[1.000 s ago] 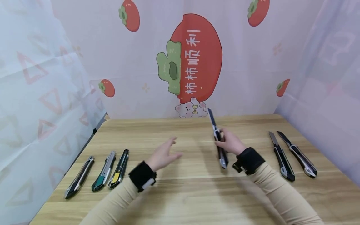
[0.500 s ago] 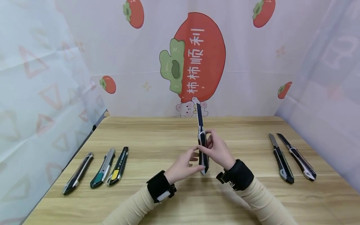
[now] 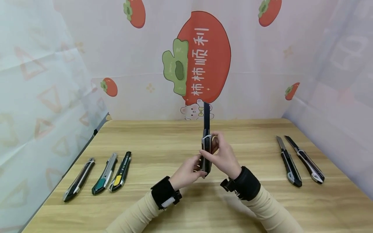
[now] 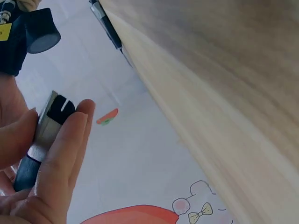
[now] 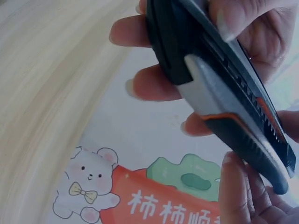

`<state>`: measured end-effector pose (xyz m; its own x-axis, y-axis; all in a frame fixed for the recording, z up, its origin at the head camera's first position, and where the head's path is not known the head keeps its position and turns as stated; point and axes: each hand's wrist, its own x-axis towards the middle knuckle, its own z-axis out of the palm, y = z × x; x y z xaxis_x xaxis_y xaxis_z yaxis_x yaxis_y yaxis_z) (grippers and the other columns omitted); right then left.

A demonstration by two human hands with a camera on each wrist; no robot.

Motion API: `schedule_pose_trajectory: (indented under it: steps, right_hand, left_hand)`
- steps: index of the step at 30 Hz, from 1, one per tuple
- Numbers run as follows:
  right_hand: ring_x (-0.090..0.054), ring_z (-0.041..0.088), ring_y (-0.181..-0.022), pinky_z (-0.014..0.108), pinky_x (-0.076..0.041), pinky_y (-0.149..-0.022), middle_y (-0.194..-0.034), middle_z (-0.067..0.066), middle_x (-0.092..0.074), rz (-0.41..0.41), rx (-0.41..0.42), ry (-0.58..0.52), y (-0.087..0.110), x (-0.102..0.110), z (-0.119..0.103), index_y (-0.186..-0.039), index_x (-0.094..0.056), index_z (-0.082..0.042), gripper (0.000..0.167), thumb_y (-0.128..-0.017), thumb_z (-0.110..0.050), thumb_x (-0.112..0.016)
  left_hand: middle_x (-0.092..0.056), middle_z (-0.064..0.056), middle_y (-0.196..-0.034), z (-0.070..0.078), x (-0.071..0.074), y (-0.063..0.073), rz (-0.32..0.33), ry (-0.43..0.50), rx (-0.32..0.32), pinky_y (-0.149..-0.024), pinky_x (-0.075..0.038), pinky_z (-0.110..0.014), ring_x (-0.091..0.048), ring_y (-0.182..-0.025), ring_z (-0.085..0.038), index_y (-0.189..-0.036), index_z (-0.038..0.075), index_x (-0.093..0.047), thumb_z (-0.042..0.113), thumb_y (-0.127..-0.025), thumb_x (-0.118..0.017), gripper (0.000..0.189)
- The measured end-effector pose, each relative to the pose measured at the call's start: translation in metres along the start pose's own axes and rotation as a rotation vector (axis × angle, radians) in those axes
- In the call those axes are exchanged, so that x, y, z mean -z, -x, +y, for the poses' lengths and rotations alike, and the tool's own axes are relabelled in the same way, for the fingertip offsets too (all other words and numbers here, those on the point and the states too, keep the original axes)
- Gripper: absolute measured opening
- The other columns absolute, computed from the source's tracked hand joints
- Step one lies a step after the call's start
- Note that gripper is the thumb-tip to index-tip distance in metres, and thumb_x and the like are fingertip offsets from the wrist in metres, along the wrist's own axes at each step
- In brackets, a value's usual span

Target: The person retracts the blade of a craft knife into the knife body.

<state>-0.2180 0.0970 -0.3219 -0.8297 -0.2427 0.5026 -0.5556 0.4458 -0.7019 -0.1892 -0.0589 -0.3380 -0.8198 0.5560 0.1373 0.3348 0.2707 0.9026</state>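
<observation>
A black and grey utility knife (image 3: 206, 145) stands nearly upright above the table, its dark blade extended and pointing up. My right hand (image 3: 225, 157) pinches the handle around its middle, thumb across the front. The left hand (image 3: 186, 173) holds the bottom end between thumb and fingers. Close up in the right wrist view, the handle (image 5: 210, 88) shows grey panels edged in orange, with fingers of both hands along it. In the left wrist view, fingers wrap the handle (image 4: 44, 135) and partly cover it.
Left on the wooden table (image 3: 163, 136) lie a grey-black knife (image 3: 79, 181), a knife with a green end (image 3: 105, 176) and one with a yellow patch (image 3: 120, 173). Two knives with blades out, one (image 3: 291, 166) beside another (image 3: 311, 165), lie right. A printed curtain (image 3: 247, 64) stands behind.
My right hand has brought the utility knife left to the middle and turned it more upright. The left hand, earlier apart with spread fingers, has come in and taken hold of the knife's lower end.
</observation>
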Motion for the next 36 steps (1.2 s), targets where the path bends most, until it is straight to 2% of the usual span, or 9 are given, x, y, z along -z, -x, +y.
schedule_pose_trajectory:
  steps: [4,6,9,11,13,17,20,27,36]
  right_hand:
    - [-0.051,0.009,-0.068,0.026,-0.047,-0.058,-0.077,0.002,-0.053,-0.084,-0.012,-0.146,-0.001,0.001,-0.001,-0.108,-0.043,-0.010,0.040,-0.075,-0.017,-0.066]
    - [-0.053,0.011,-0.077,0.027,-0.047,-0.068,-0.084,0.003,-0.054,-0.160,-0.032,-0.311,-0.001,0.002,-0.002,-0.107,-0.045,-0.008,0.032,-0.081,-0.018,-0.059]
    - [-0.053,0.014,-0.087,0.027,-0.042,-0.081,-0.092,0.003,-0.055,-0.292,-0.070,-0.624,-0.002,0.005,-0.003,-0.108,-0.044,-0.004,0.026,-0.090,-0.022,-0.043]
    - [-0.053,0.015,-0.090,0.028,-0.040,-0.083,-0.093,0.003,-0.057,-0.370,-0.096,-0.806,-0.002,0.006,-0.003,-0.110,-0.044,-0.003,0.028,-0.094,-0.023,-0.032]
    - [-0.054,0.015,-0.087,0.027,-0.041,-0.082,-0.091,0.002,-0.057,-0.425,-0.122,-0.919,-0.002,0.006,-0.003,-0.110,-0.044,-0.004,0.031,-0.095,-0.023,-0.024]
    - [-0.052,0.014,-0.072,0.025,-0.041,-0.073,-0.078,0.001,-0.054,-0.466,-0.151,-0.989,-0.001,0.004,-0.002,-0.104,-0.045,-0.005,0.031,-0.096,-0.020,-0.019]
    - [-0.044,0.014,-0.064,0.025,-0.035,-0.068,-0.069,0.000,-0.047,-0.476,-0.171,-1.011,0.000,0.002,-0.001,-0.098,-0.044,-0.005,0.030,-0.096,-0.017,-0.016]
    - [-0.038,0.015,-0.059,0.024,-0.033,-0.064,-0.065,0.000,-0.041,-0.481,-0.187,-1.057,0.001,0.002,-0.001,-0.088,-0.040,-0.004,0.027,-0.092,-0.013,-0.016]
    - [-0.038,0.014,-0.054,0.022,-0.034,-0.059,-0.062,0.000,-0.040,-0.428,-0.189,-1.076,0.002,0.001,-0.004,-0.087,-0.038,-0.003,0.020,-0.085,-0.004,-0.018]
  left_hand:
    - [-0.056,-0.021,-0.105,-0.006,0.000,-0.002,0.018,-0.014,-0.012,-0.068,-0.049,-0.020,-0.060,-0.086,-0.026,-0.125,0.002,-0.036,-0.006,-0.079,-0.053,0.050]
    - [-0.057,-0.021,-0.105,-0.010,-0.001,-0.003,0.020,-0.015,-0.015,-0.068,-0.049,-0.020,-0.061,-0.086,-0.025,-0.124,0.003,-0.038,-0.006,-0.079,-0.054,0.049]
    - [-0.056,-0.020,-0.106,-0.015,-0.003,-0.006,0.020,-0.022,-0.037,-0.068,-0.049,-0.019,-0.061,-0.086,-0.024,-0.123,0.002,-0.039,-0.006,-0.077,-0.055,0.050]
    - [-0.055,-0.020,-0.108,-0.015,-0.004,-0.006,0.022,-0.036,-0.056,-0.068,-0.049,-0.018,-0.061,-0.085,-0.024,-0.124,0.002,-0.038,-0.007,-0.077,-0.056,0.051]
    - [-0.056,-0.020,-0.107,-0.014,-0.005,-0.006,0.022,-0.040,-0.071,-0.067,-0.049,-0.017,-0.061,-0.084,-0.025,-0.122,0.000,-0.040,-0.007,-0.076,-0.057,0.050]
    - [-0.058,-0.022,-0.101,-0.012,-0.007,-0.004,-0.010,0.001,-0.050,-0.065,-0.049,-0.018,-0.062,-0.082,-0.026,-0.114,-0.005,-0.044,-0.006,-0.076,-0.058,0.041]
    - [-0.058,-0.023,-0.097,-0.011,-0.009,-0.002,-0.031,0.025,-0.035,-0.064,-0.050,-0.019,-0.062,-0.082,-0.028,-0.112,-0.005,-0.044,-0.005,-0.076,-0.058,0.039]
    - [-0.059,-0.023,-0.096,-0.010,-0.012,-0.001,-0.041,0.037,-0.020,-0.064,-0.049,-0.018,-0.062,-0.081,-0.028,-0.110,-0.007,-0.045,-0.006,-0.075,-0.058,0.038]
    - [-0.057,-0.026,-0.099,-0.008,-0.014,-0.001,-0.071,0.053,-0.024,-0.062,-0.050,-0.019,-0.062,-0.081,-0.030,-0.110,-0.009,-0.043,-0.008,-0.075,-0.057,0.039]
